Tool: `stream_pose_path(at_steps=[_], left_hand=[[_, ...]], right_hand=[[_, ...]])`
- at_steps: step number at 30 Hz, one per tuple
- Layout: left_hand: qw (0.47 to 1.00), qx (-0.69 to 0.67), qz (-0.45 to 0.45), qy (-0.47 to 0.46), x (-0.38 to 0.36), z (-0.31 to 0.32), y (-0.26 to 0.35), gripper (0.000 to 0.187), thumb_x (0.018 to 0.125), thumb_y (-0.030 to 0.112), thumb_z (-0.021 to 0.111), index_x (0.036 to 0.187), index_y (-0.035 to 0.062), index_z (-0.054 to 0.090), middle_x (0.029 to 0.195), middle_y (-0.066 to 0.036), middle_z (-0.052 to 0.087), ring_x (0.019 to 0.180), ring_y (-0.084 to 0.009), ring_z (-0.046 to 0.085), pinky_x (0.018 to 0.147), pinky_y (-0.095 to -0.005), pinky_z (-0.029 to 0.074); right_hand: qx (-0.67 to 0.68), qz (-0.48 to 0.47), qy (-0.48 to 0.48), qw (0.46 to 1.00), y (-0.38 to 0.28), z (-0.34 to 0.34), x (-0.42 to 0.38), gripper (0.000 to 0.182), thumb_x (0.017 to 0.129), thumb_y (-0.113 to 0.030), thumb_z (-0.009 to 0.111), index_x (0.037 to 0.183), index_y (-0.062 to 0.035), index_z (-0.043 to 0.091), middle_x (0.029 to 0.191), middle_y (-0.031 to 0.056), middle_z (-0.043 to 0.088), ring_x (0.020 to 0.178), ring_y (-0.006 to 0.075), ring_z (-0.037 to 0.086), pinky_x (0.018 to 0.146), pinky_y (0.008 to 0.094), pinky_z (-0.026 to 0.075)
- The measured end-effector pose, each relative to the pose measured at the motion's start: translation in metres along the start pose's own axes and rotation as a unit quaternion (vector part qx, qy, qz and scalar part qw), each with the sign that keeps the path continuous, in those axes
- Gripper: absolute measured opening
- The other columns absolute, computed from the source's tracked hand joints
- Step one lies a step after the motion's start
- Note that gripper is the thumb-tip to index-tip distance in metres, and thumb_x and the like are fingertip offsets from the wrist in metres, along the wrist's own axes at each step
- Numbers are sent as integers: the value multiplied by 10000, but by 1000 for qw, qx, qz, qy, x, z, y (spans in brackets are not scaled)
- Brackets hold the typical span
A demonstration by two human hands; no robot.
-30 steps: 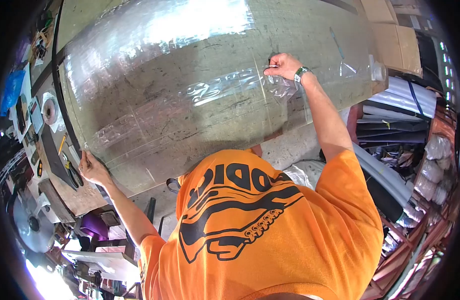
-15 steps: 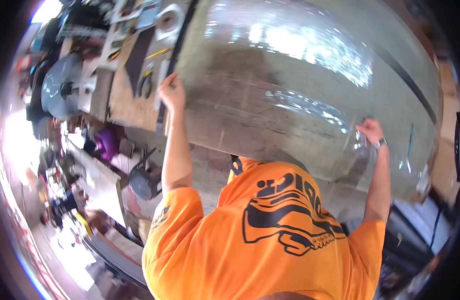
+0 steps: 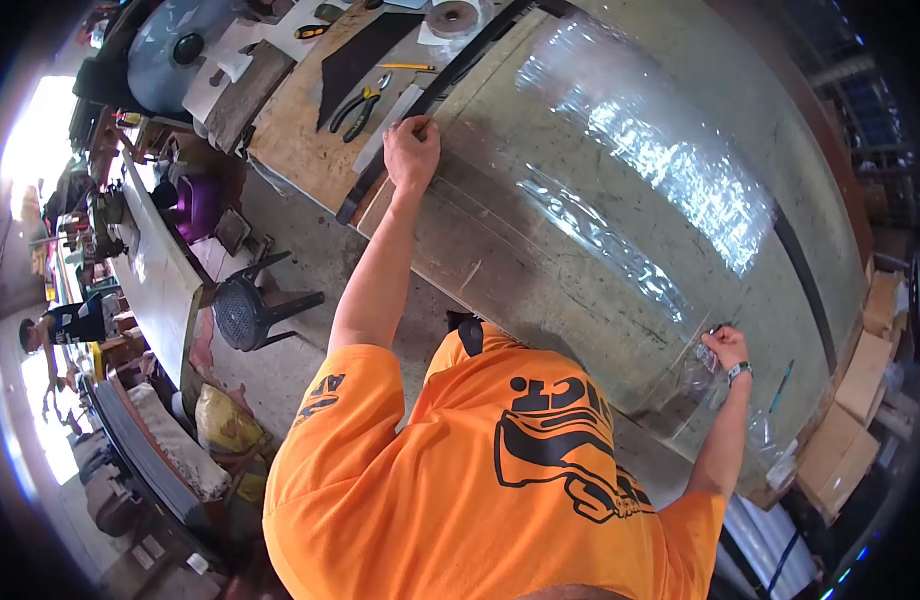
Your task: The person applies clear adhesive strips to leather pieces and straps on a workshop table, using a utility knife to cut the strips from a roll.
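Note:
A clear plastic sheet (image 3: 640,130) lies over the big work table, with bright glare along its folds. My left hand (image 3: 412,152) is closed in a pinch at the table's left side, near a dark strip; the sheet's thin edge seems to run from its fingers. On the right, my right hand (image 3: 727,348), with a watch at the wrist, pinches the sheet where it is crumpled. A narrow shiny fold (image 3: 605,240) stretches between the hands.
Pliers (image 3: 360,108), a yellow pencil (image 3: 408,67), a dark triangular piece (image 3: 365,60) and a tape roll (image 3: 452,18) lie on the left board. A teal pen (image 3: 781,386) is at right. A black stool (image 3: 255,308) stands left; another person (image 3: 75,325) is beyond.
The view has turned and grown sharper. Both hands stay closed, one at each side of the table, and the sheet still lies between them.

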State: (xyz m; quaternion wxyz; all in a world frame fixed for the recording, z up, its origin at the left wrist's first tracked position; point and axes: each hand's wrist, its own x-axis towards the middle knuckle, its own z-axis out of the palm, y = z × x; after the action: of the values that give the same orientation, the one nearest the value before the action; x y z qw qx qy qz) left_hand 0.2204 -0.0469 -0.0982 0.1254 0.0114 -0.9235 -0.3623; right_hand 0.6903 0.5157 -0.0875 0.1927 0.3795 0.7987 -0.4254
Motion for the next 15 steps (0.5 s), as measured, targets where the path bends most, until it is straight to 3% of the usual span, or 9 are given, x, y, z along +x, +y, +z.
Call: stream_pose_path(at_steps=[8, 10, 12, 13, 14, 15], left_hand=[[1000, 14, 1, 12, 1, 4, -1, 237, 859, 232, 657, 1020, 90, 757, 1016, -131, 699, 1035, -341, 629, 944, -435, 494], [1000, 11, -8, -9, 2, 7, -7, 235, 866, 236, 649, 1026, 103, 759, 1026, -133, 704, 1042, -343, 636, 944, -442, 496], [998, 39, 31, -39, 7, 0, -10, 275, 929, 284, 594, 1011, 66, 740, 998, -178, 723, 983, -393, 674, 875, -466, 526], [993, 89, 78, -27, 6, -1, -15, 338, 967, 307, 558, 1021, 23, 733, 964, -213, 730, 950, -410, 691, 847, -475, 538], [991, 96, 17, -96, 9, -4, -13, 395, 991, 333, 532, 1061, 0, 733, 976, -240, 734, 965, -406, 703, 836, -466, 548], [988, 99, 119, -23, 10, 8, -25, 362, 988, 299, 550, 1077, -1, 733, 977, -231, 740, 950, -395, 713, 814, -449, 555]], right_hand=[[25, 10, 6, 1000, 3, -1, -1, 304, 810, -193, 884, 707, -74, 624, 638, -23, 620, 567, 68, 538, 511, 268, 429], [-22, -17, 28, 999, 11, 2, 3, 318, 812, -219, 879, 699, -74, 620, 628, -14, 615, 563, 75, 528, 508, 283, 428], [-141, -81, 32, 986, -2, 3, 5, 399, 827, -389, 840, 716, -67, 634, 595, 17, 577, 552, 104, 502, 497, 325, 403], [-155, -16, 16, 988, -38, 8, -8, 419, 855, -441, 782, 756, -62, 631, 668, 48, 588, 639, 160, 529, 588, 367, 438], [-169, -54, 45, 983, -29, 10, -6, 433, 855, -462, 775, 771, -62, 634, 699, 57, 602, 653, 166, 532, 600, 372, 441], [-143, -17, 17, 989, -57, 7, -20, 438, 847, -456, 783, 759, -60, 618, 719, 63, 602, 674, 155, 535, 605, 363, 437]])
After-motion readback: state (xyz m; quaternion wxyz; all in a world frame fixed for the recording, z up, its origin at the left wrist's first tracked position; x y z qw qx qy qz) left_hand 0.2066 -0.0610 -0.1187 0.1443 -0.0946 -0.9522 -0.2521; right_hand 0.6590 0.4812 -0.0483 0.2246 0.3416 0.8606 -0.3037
